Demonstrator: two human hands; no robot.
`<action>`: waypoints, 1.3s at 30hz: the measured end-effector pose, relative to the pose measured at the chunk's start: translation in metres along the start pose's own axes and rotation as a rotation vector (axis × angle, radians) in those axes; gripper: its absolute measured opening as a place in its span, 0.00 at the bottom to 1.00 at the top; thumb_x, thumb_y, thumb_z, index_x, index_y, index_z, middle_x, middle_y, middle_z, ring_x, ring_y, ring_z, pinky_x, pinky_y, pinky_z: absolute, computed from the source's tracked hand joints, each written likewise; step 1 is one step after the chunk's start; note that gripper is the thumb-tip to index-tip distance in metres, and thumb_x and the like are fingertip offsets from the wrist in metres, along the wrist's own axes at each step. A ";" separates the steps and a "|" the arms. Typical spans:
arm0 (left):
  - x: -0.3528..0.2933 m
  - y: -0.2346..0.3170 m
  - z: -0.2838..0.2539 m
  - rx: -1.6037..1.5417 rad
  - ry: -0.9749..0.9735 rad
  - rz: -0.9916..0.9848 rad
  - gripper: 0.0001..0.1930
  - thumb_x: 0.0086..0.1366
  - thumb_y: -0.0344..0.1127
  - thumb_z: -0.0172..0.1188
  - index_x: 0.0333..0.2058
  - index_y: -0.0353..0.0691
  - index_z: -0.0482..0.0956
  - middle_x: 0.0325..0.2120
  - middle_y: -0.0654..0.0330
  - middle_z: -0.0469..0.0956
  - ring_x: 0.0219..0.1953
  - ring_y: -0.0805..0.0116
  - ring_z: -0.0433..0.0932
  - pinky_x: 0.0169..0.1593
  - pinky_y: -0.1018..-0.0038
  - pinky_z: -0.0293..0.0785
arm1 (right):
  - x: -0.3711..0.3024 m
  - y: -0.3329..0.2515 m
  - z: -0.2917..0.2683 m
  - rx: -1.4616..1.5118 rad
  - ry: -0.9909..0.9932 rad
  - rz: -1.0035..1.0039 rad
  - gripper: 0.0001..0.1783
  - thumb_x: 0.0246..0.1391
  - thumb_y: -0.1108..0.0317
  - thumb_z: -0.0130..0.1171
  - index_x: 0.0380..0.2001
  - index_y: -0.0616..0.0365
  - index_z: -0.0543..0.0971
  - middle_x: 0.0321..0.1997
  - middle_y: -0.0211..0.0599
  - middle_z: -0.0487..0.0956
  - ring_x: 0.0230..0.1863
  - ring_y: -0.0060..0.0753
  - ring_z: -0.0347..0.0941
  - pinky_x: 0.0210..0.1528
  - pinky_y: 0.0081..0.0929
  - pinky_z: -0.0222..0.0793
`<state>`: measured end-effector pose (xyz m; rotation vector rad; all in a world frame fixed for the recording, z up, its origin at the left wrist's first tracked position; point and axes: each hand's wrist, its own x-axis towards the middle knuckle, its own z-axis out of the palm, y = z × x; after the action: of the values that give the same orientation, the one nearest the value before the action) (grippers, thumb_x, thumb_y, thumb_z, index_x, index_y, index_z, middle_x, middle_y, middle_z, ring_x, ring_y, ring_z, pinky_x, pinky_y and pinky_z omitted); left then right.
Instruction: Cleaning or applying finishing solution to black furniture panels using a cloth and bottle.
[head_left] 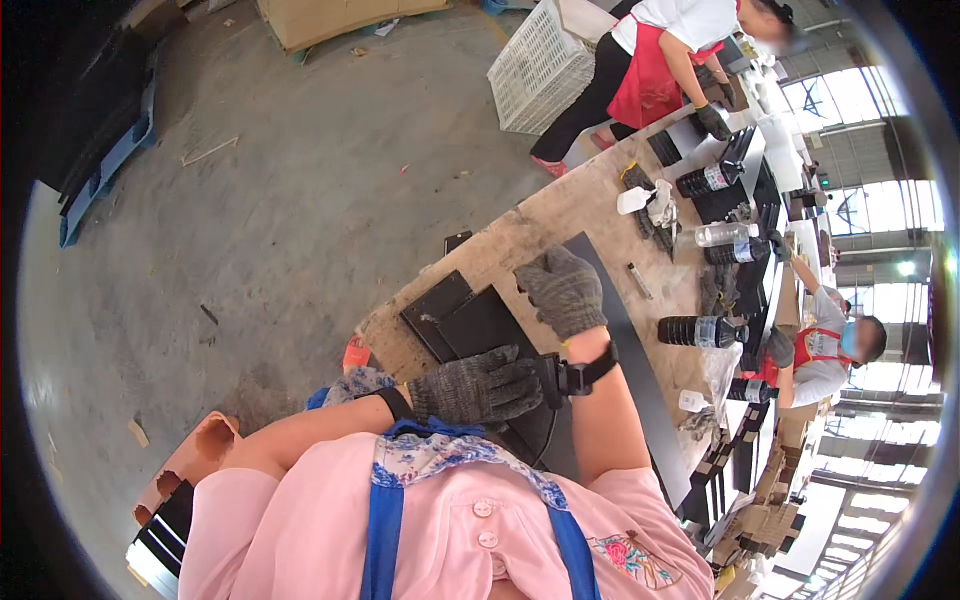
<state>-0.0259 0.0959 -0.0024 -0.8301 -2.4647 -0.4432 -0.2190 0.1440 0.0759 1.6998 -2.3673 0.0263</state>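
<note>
My left hand (478, 387), in a dark grey knitted glove, reaches across my front. Its fingers are stretched out and touch or lie close beside a black device (553, 380) strapped to my right wrist. Above the table my right hand (562, 290), in a grey glove, is curled into a fist, and nothing shows in it. Black flat panels (480, 325) lie on the table under and beside my hands, partly hidden by them. A long dark grey board (640, 375) extends beneath my right forearm.
Dark bottles (690, 331) and a clear bottle (722, 235) stand along the worktable (540, 225). A white plastic piece (632, 201) lies near gloves. A co-worker in a red apron (650, 80) works at the far end, beside white crates (540, 70). Another person (825, 345) is across the table.
</note>
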 end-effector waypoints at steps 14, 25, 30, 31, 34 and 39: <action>0.002 -0.004 -0.005 -0.117 -0.045 0.000 0.23 0.62 0.41 0.54 0.58 0.52 0.75 0.62 0.58 0.71 0.66 0.56 0.67 0.71 0.51 0.56 | -0.077 0.023 0.004 0.135 -0.157 -0.209 0.08 0.43 0.66 0.63 0.30 0.46 0.85 0.30 0.36 0.81 0.32 0.44 0.80 0.32 0.36 0.76; 0.056 0.000 -0.027 -0.219 -0.233 -0.062 0.38 0.51 0.57 0.64 0.58 0.42 0.74 0.57 0.48 0.73 0.63 0.47 0.69 0.68 0.47 0.59 | -0.234 -0.015 -0.063 0.281 -0.210 1.027 0.15 0.47 0.53 0.62 0.29 0.52 0.84 0.28 0.47 0.82 0.33 0.54 0.80 0.36 0.47 0.74; 0.109 0.039 -0.015 -0.051 -0.478 -0.064 0.59 0.41 0.69 0.67 0.66 0.35 0.63 0.62 0.44 0.63 0.67 0.42 0.58 0.72 0.43 0.42 | -0.222 -0.024 -0.072 0.300 -0.200 1.141 0.16 0.50 0.54 0.57 0.28 0.54 0.85 0.32 0.49 0.84 0.36 0.55 0.81 0.39 0.48 0.77; 0.112 0.044 -0.014 -0.052 -0.475 -0.029 0.59 0.41 0.69 0.67 0.66 0.35 0.63 0.62 0.44 0.63 0.67 0.42 0.58 0.72 0.43 0.42 | -0.230 -0.023 -0.073 0.323 -0.202 1.151 0.17 0.50 0.54 0.57 0.29 0.55 0.85 0.32 0.50 0.84 0.37 0.55 0.81 0.40 0.49 0.77; 0.112 0.048 -0.010 -0.094 -0.477 -0.073 0.59 0.41 0.70 0.68 0.66 0.38 0.63 0.60 0.44 0.66 0.66 0.43 0.61 0.72 0.45 0.45 | -0.270 -0.012 -0.076 0.313 -0.224 1.253 0.18 0.51 0.53 0.56 0.30 0.56 0.85 0.34 0.52 0.84 0.39 0.55 0.81 0.41 0.49 0.77; 0.113 0.060 -0.015 0.036 -0.527 -0.117 0.59 0.41 0.72 0.67 0.66 0.39 0.63 0.62 0.45 0.66 0.66 0.46 0.62 0.74 0.46 0.44 | -0.406 0.015 -0.100 0.234 -0.129 1.317 0.15 0.52 0.59 0.52 0.30 0.55 0.84 0.33 0.50 0.84 0.38 0.56 0.82 0.41 0.49 0.77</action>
<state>-0.0605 0.1874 0.0807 -0.8770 -3.0068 -0.2381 -0.0927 0.5428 0.0969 -0.0830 -3.1693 0.4128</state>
